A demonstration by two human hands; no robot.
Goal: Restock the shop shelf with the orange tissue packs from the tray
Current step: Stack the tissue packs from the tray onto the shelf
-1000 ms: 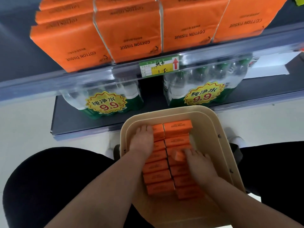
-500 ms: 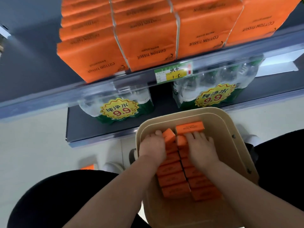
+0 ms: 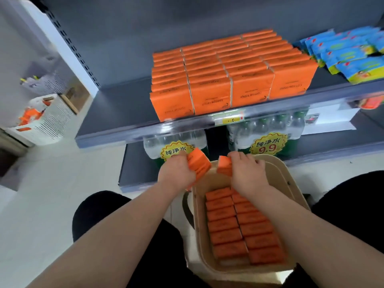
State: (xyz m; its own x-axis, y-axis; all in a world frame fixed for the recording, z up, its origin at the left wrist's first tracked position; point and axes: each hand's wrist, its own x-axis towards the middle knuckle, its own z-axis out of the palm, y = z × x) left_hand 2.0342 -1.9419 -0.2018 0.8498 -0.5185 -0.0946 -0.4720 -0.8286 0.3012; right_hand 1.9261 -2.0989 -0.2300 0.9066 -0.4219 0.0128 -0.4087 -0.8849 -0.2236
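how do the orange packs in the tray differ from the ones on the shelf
The tray packs look small and lie flat in two columns; the shelf packs look much bigger and stand in four rows running back. Both are orange.

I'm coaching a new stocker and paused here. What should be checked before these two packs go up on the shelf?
1. Left hand grips the left pack: ok.
2. Right hand grips the right pack: ok, though the fingers hide part of it.
3. Both packs are lifted above the tray rim: ok.
4. The shelf has bare space left of the stack: ok.
5. The left hand holds only one pack: cannot tell, blurred.
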